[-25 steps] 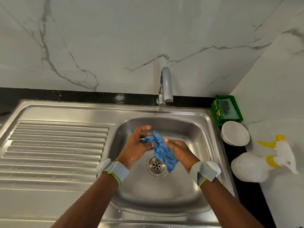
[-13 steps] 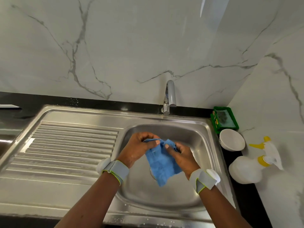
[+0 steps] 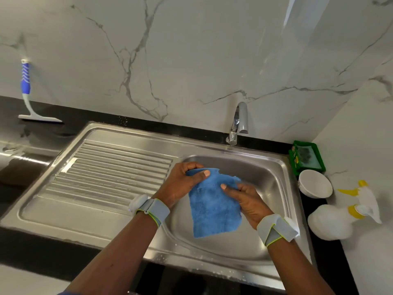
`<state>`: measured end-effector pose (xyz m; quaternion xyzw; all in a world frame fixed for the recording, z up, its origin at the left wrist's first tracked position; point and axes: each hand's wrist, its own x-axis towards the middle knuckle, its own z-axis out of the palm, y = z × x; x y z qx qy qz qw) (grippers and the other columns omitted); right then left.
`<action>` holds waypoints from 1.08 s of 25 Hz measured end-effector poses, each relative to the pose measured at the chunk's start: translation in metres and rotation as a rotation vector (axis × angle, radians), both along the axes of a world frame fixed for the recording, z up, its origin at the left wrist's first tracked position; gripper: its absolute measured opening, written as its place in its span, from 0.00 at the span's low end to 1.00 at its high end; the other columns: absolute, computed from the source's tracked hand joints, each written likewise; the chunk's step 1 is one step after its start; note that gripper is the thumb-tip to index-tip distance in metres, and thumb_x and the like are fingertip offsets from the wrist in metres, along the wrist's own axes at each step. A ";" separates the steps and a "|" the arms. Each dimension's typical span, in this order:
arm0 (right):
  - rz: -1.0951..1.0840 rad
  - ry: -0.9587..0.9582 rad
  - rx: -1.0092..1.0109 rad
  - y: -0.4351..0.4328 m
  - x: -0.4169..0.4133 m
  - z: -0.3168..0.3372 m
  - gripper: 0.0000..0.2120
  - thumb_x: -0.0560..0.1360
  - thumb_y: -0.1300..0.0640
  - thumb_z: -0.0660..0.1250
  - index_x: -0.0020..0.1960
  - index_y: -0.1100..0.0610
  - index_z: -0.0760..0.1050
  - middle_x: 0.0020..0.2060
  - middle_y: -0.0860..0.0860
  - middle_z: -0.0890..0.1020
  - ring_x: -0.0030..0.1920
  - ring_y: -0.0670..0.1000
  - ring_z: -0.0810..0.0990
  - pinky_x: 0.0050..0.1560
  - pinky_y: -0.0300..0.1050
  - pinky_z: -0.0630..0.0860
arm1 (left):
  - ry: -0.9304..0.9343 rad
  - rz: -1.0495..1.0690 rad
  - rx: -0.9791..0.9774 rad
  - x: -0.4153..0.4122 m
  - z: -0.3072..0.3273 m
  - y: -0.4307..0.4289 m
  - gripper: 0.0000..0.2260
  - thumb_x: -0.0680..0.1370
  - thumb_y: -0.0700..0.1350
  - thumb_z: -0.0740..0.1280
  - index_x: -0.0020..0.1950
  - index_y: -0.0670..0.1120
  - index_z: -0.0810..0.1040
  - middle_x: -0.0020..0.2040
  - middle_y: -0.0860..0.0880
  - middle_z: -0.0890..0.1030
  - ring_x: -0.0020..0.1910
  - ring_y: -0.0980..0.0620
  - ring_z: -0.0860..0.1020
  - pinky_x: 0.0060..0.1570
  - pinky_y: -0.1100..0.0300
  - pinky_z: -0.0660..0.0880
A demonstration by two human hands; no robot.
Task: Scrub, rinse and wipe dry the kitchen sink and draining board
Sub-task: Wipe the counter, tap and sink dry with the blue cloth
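A blue cloth [image 3: 213, 206] hangs spread out above the steel sink bowl [image 3: 268, 184]. My left hand [image 3: 182, 184] pinches its upper left corner with thumb on top. My right hand [image 3: 246, 201] pinches its right edge. The cloth hides the drain. The ribbed draining board [image 3: 110, 173] lies to the left of the bowl, with nothing on it. The tap [image 3: 239, 122] stands behind the bowl, and no water runs from it.
A white bowl [image 3: 315, 184], a green sponge tray [image 3: 307, 159] and a white spray bottle [image 3: 338, 220] with a yellow trigger sit on the black counter at right. A blue-handled squeegee [image 3: 28, 99] leans against the marble wall at far left.
The bunched cloth has been unfolded and now hangs flat between both hands. My head has moved back and left, bringing the squeegee into view.
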<state>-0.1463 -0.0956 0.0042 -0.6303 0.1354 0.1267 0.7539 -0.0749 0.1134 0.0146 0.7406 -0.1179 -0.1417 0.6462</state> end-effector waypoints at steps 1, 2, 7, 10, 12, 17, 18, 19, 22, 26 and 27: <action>-0.041 -0.007 -0.029 0.007 -0.001 0.001 0.12 0.77 0.53 0.72 0.56 0.58 0.83 0.52 0.56 0.86 0.56 0.58 0.84 0.56 0.53 0.79 | 0.005 -0.010 0.003 -0.004 0.000 0.006 0.11 0.77 0.50 0.73 0.49 0.42 0.86 0.44 0.39 0.85 0.40 0.51 0.82 0.43 0.55 0.79; -0.088 -0.015 -0.052 0.013 0.000 0.002 0.10 0.77 0.52 0.71 0.55 0.57 0.84 0.51 0.55 0.87 0.56 0.57 0.84 0.54 0.51 0.80 | 0.002 -0.015 0.010 -0.007 0.000 0.011 0.12 0.77 0.51 0.73 0.49 0.42 0.86 0.42 0.41 0.85 0.40 0.50 0.82 0.42 0.54 0.79; -0.067 -0.134 -0.224 0.046 0.000 0.010 0.19 0.71 0.44 0.74 0.58 0.53 0.81 0.51 0.55 0.86 0.53 0.56 0.85 0.59 0.60 0.80 | -0.028 0.058 -0.009 -0.019 -0.003 0.047 0.10 0.77 0.51 0.72 0.47 0.44 0.86 0.40 0.47 0.85 0.41 0.54 0.81 0.43 0.58 0.78; -0.107 -0.202 -0.273 0.079 0.000 0.018 0.08 0.76 0.52 0.74 0.52 0.54 0.83 0.47 0.52 0.87 0.50 0.52 0.86 0.56 0.54 0.82 | -0.037 0.160 -0.051 -0.023 -0.003 0.078 0.09 0.77 0.50 0.73 0.47 0.45 0.86 0.44 0.42 0.86 0.43 0.50 0.83 0.45 0.51 0.80; -0.120 -0.284 -0.319 0.107 -0.003 0.025 0.04 0.78 0.57 0.72 0.52 0.53 0.83 0.46 0.50 0.87 0.50 0.50 0.86 0.55 0.47 0.82 | -0.048 0.194 -0.080 -0.025 -0.001 0.103 0.08 0.77 0.50 0.73 0.47 0.46 0.86 0.44 0.41 0.85 0.42 0.50 0.83 0.45 0.50 0.80; -0.219 -0.371 -0.499 0.167 -0.003 0.026 0.05 0.80 0.58 0.69 0.51 0.56 0.83 0.43 0.51 0.86 0.47 0.54 0.85 0.51 0.52 0.82 | -0.108 0.141 -0.116 -0.016 0.000 0.163 0.06 0.77 0.46 0.72 0.47 0.46 0.86 0.42 0.48 0.86 0.42 0.53 0.82 0.44 0.56 0.79; -0.246 -0.360 -0.538 0.183 -0.006 0.025 0.05 0.80 0.57 0.69 0.52 0.55 0.83 0.43 0.49 0.86 0.46 0.51 0.85 0.50 0.51 0.82 | -0.135 0.139 -0.103 -0.016 -0.002 0.178 0.06 0.77 0.47 0.72 0.48 0.45 0.86 0.42 0.50 0.86 0.43 0.55 0.83 0.45 0.58 0.78; -0.263 -0.365 -0.578 0.201 -0.010 0.027 0.05 0.80 0.56 0.68 0.52 0.54 0.83 0.43 0.48 0.86 0.46 0.48 0.85 0.50 0.48 0.81 | -0.177 0.147 -0.088 -0.015 -0.006 0.194 0.07 0.77 0.48 0.72 0.48 0.45 0.86 0.43 0.51 0.86 0.44 0.55 0.83 0.46 0.60 0.77; -0.320 -0.369 -0.632 0.259 -0.022 0.030 0.06 0.80 0.56 0.68 0.53 0.51 0.83 0.44 0.44 0.86 0.46 0.44 0.84 0.48 0.43 0.80 | -0.284 0.169 -0.053 -0.012 -0.009 0.247 0.09 0.77 0.53 0.72 0.50 0.50 0.86 0.46 0.53 0.86 0.48 0.54 0.84 0.48 0.60 0.78; -0.337 -0.379 -0.593 0.332 -0.030 0.040 0.06 0.80 0.57 0.67 0.49 0.51 0.83 0.40 0.47 0.85 0.42 0.48 0.84 0.44 0.47 0.82 | -0.283 0.160 -0.044 -0.013 0.004 0.312 0.05 0.78 0.49 0.73 0.49 0.49 0.86 0.45 0.53 0.87 0.47 0.54 0.85 0.48 0.58 0.79; -0.343 -0.385 -0.578 0.347 -0.031 0.045 0.06 0.80 0.57 0.68 0.48 0.52 0.83 0.39 0.49 0.85 0.41 0.49 0.84 0.43 0.48 0.82 | -0.272 0.151 -0.069 -0.013 0.010 0.328 0.05 0.77 0.48 0.73 0.49 0.47 0.86 0.45 0.51 0.87 0.47 0.52 0.85 0.49 0.56 0.80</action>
